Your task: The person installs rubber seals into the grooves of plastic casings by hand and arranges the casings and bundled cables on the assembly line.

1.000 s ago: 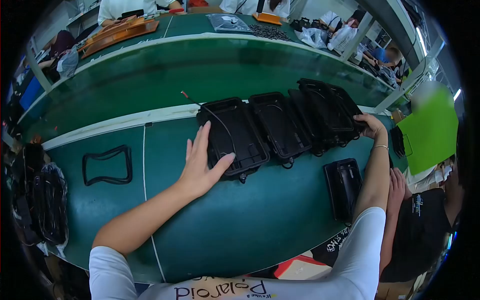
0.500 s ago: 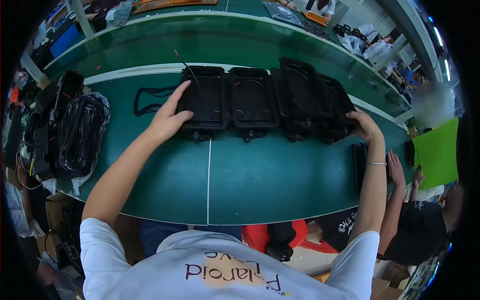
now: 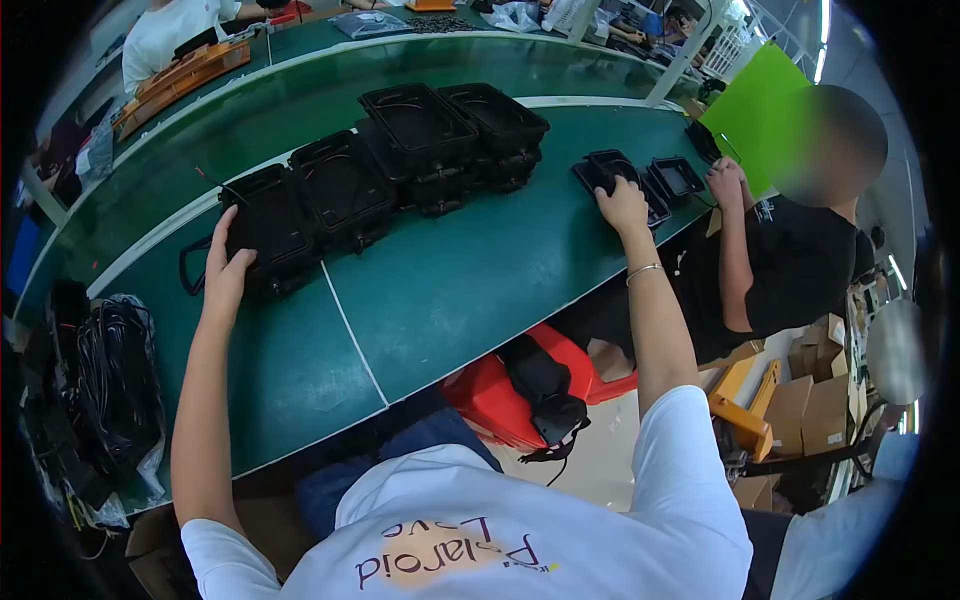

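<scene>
My left hand grips the left edge of an open black plastic case, its thumb on the near corner. A thin wire with a red tip sticks up from that case, and a black strap loop lies left of it. A second open case stands beside it, followed by stacked black cases to the right. Across the bench, my right hand is closed on a separate black case; its fingertips partly hide the inside.
On the green bench, bundled black cables in plastic lie at the left. A co-worker's hands are near another small black case at the right. A green sheet stands behind. A red stool is below the bench edge.
My right hand has left the right end of the case row and moved to a separate case near the co-worker. My view has turned right; my left hand stays on the leftmost case.
</scene>
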Motion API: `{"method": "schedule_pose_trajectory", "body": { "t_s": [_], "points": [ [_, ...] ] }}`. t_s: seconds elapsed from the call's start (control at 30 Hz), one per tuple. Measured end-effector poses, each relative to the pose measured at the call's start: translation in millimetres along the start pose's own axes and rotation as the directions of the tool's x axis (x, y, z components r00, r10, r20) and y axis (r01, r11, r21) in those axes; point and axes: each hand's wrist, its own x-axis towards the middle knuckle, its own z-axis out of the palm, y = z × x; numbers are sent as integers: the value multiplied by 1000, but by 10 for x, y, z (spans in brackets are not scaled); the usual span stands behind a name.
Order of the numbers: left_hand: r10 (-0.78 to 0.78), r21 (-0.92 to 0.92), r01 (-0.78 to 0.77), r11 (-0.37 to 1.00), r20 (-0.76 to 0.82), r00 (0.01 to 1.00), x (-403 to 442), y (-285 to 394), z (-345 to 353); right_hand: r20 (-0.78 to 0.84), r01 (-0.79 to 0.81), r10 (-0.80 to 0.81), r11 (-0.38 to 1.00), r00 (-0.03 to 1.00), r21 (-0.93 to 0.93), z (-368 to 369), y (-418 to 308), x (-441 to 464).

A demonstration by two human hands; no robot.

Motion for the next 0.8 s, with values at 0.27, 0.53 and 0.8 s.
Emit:
{"method": "schedule_pose_trajectory", "body": {
  "t_s": [0.27,0.53,0.8],
  "points": [
    [-28,-29,27,999,-57,998,95,182,299,-91,177,-179,984,980,-34,18,-113,-392],
    [95,-21,-97,995,-92,991,123,-27,935,-77,382,-375,913,924,145,-525,-477,-1417],
    [221,125,-196,973,-243,944,-40,150,981,35,644,-697,679,716,352,-1193,-1255,-2482]
  ]
}}
